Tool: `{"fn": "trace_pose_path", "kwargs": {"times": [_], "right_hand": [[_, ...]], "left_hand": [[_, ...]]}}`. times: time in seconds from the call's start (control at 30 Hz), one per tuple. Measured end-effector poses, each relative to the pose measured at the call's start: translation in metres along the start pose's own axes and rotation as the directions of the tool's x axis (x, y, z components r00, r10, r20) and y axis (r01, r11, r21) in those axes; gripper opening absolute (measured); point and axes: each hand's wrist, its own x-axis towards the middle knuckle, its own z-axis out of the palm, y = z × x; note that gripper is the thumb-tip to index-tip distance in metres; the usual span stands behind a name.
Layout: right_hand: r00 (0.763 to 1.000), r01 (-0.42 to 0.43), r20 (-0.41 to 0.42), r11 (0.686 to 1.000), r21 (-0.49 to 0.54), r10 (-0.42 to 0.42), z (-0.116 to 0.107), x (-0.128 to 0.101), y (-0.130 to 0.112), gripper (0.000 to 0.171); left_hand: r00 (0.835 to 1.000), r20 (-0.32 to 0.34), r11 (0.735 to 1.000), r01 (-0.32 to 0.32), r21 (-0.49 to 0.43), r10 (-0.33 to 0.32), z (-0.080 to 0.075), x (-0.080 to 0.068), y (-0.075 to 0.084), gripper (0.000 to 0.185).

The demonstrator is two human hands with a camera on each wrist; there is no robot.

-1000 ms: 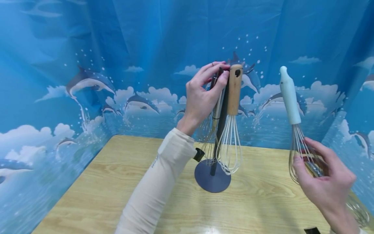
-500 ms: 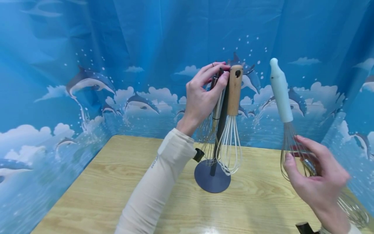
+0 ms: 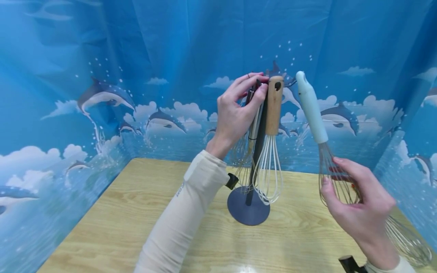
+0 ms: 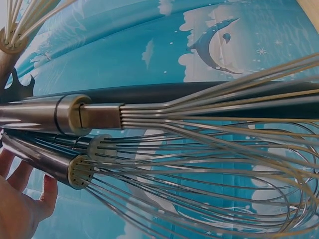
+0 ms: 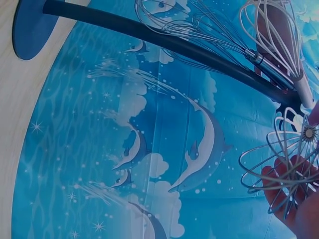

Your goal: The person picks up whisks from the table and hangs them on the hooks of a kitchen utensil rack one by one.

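Observation:
At the right in the head view, my right hand (image 3: 362,204) grips a whisk with a pale blue handle (image 3: 312,108) by its wire loops, handle pointing up and tilted left. My left hand (image 3: 239,106) holds the top of a dark whisk stand (image 3: 248,212), fingers and thumb around the hook area. From the stand hang a whisk with a wooden handle (image 3: 274,106) and metal-handled whisks (image 4: 55,159); in the left wrist view my left fingers (image 4: 50,196) lie beside one of their handles. The blue handle's tip is just right of the wooden handle, apart from it.
Another wire whisk (image 3: 407,242) lies on the wooden table (image 3: 164,212) at its right edge, partly behind my right wrist. A blue dolphin-printed curtain (image 3: 170,57) closes off the back and sides. The stand's round base is near the table's middle.
My right hand has carried the blue-handled whisk leftward, toward the stand, and its handle tilts more to the left. My left hand has stayed at the stand's top.

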Motion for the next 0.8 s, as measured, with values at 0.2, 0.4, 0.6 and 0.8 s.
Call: {"fn": "trace_pose_path", "kwargs": {"times": [0.2,0.4,0.6,0.8], "right_hand": [[1.0,0.016,0.014,0.999,-0.039,-0.016,0.002,-0.001,0.0,0.034],[1.0,0.027,0.01,0.997,-0.076,-0.027,0.005,-0.002,0.0,0.034],[0.999,0.036,0.039,0.995,-0.089,-0.033,0.008,-0.005,0.003,0.036],[0.995,0.031,0.101,0.994,-0.102,-0.021,0.01,-0.014,0.01,0.044]], "left_hand": [[1.0,0.021,1.0,0.022,-0.009,-0.022,-0.001,-0.001,0.001,0.03],[1.0,0.017,1.0,0.016,-0.002,-0.016,-0.001,0.0,0.001,0.03],[1.0,0.015,1.0,0.012,0.004,-0.012,-0.001,0.0,0.001,0.03],[1.0,0.003,1.0,-0.007,0.011,0.007,0.0,0.0,0.0,0.029]]}}
